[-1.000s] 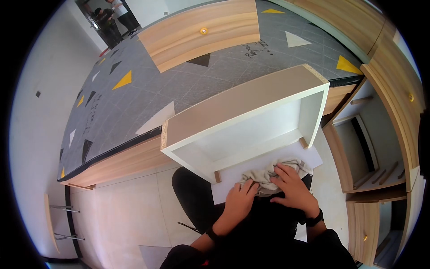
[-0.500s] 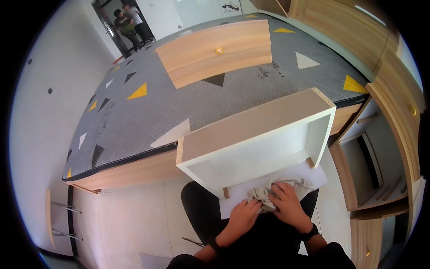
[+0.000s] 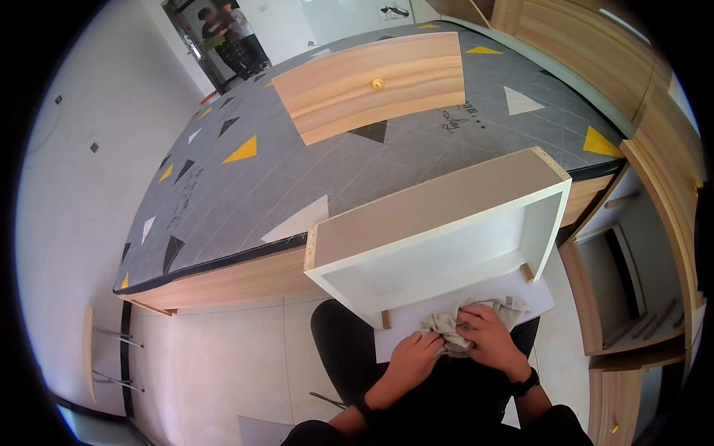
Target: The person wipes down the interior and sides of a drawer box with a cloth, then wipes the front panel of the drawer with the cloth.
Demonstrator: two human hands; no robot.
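A crumpled grey-beige cloth is bunched between my two hands. My left hand has its fingers curled into the cloth's left edge. On the right side, my right hand grips the same cloth from above, with the fingers bent over it. Beneath the cloth lies a white panel across my lap. Just beyond my hands, a white drawer box stands on its side, leaning against the bed edge, its hollow side facing me. Small wooden blocks sit at its lower corners.
A wooden drawer front with a yellow knob lies on the grey patterned mattress. To the right stands an opened wooden cabinet. Two people stand in the far doorway. A folding-legged board is at the left wall.
The whole view has shifted slightly, so the scene sits a little further right. My hands stay on the cloth, and its bunched folds have changed a little.
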